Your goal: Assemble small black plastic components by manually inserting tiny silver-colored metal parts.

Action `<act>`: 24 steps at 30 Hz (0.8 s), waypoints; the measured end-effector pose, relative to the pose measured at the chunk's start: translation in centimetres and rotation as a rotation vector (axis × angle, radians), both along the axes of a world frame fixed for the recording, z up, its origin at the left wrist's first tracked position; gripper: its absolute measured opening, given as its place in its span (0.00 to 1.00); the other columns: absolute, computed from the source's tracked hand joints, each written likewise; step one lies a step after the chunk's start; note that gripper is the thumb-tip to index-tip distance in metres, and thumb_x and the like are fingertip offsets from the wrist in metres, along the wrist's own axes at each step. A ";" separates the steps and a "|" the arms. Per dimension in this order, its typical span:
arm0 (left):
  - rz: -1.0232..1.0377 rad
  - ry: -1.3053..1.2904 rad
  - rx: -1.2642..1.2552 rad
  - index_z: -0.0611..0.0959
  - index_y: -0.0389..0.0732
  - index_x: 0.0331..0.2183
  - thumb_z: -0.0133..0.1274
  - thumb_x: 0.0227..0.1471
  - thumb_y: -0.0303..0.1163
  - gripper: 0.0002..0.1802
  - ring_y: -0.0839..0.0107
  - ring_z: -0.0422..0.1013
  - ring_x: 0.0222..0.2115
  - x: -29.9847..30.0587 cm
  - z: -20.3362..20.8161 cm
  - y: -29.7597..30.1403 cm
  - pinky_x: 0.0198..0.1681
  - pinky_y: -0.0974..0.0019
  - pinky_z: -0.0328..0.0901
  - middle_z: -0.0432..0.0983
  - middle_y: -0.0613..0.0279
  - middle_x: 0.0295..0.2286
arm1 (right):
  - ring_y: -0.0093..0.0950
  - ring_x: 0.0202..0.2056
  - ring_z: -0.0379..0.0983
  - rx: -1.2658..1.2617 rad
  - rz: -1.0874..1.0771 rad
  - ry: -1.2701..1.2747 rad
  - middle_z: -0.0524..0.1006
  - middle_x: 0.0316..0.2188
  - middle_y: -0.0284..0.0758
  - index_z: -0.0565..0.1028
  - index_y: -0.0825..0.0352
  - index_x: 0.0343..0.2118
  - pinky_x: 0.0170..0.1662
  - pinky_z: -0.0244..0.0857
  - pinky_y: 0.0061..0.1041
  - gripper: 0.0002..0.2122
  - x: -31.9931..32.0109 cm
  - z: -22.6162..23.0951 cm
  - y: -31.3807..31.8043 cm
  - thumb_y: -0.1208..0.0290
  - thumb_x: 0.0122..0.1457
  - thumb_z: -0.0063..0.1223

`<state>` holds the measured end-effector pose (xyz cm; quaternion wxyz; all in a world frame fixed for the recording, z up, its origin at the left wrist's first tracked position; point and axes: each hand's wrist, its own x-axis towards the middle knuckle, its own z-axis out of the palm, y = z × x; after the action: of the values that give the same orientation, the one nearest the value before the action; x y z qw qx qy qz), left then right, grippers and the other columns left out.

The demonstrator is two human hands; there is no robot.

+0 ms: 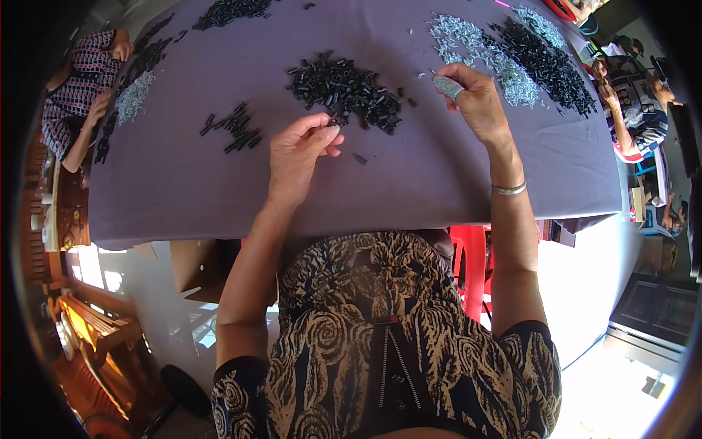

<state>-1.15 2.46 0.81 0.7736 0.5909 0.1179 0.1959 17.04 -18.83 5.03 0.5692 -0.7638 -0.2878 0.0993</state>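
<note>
Near the middle of the table, my left hand (301, 157) is closed in a pinch on a small black piece (333, 123) at its fingertips; little of it shows. To the right, my right hand (479, 106) is raised and closed around a speckled grey, rounded thing (447, 87), whose kind I cannot make out. Between and beyond my hands lies a heap of short black tube-like pieces (347, 91). A smaller group of black pieces (238, 128) lies left of my left hand. Past my right hand spread small silvery pieces (515, 82). One loose black piece (360, 158) lies near my left hand.
A purple-grey cloth (409, 194) covers the table. More black pieces (548, 66) lie at right and black pieces (230, 11) at the far side. Another person's hand (99, 106) is by silvery pieces at left; people sit at right. A red stool (472, 263) stands under the edge.
</note>
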 end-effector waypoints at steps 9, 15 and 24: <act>-0.010 -0.022 0.000 0.78 0.32 0.37 0.55 0.48 0.21 0.11 0.73 0.73 0.26 0.1 -0.2 -0.5 0.27 0.73 0.68 0.75 0.59 0.28 | 0.22 0.21 0.68 -0.408 0.195 -0.247 0.74 0.19 0.33 0.75 0.69 0.27 0.28 0.63 0.22 0.05 -0.2 -0.5 3.5 0.74 0.48 0.55; -0.015 -0.043 0.026 0.78 0.32 0.37 0.55 0.48 0.21 0.11 0.74 0.72 0.24 0.2 -0.8 -0.9 0.25 0.74 0.67 0.75 0.59 0.27 | 0.33 0.26 0.74 -0.412 0.244 -0.297 0.76 0.22 0.40 0.76 0.70 0.27 0.32 0.66 0.27 0.08 -1.2 -1.5 5.5 0.72 0.46 0.57; 0.010 -0.014 0.053 0.78 0.32 0.37 0.55 0.48 0.22 0.11 0.74 0.73 0.24 0.3 -1.1 -0.6 0.25 0.74 0.67 0.75 0.59 0.28 | 0.10 0.21 0.60 -0.056 0.140 -0.023 0.71 0.21 0.21 0.76 0.67 0.31 0.24 0.56 0.13 0.04 0.4 -2.3 2.3 0.76 0.52 0.56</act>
<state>-0.82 1.88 -0.30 0.7574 0.6093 0.1100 0.2071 17.42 -16.51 2.74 0.5358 -0.7586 -0.3441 0.1381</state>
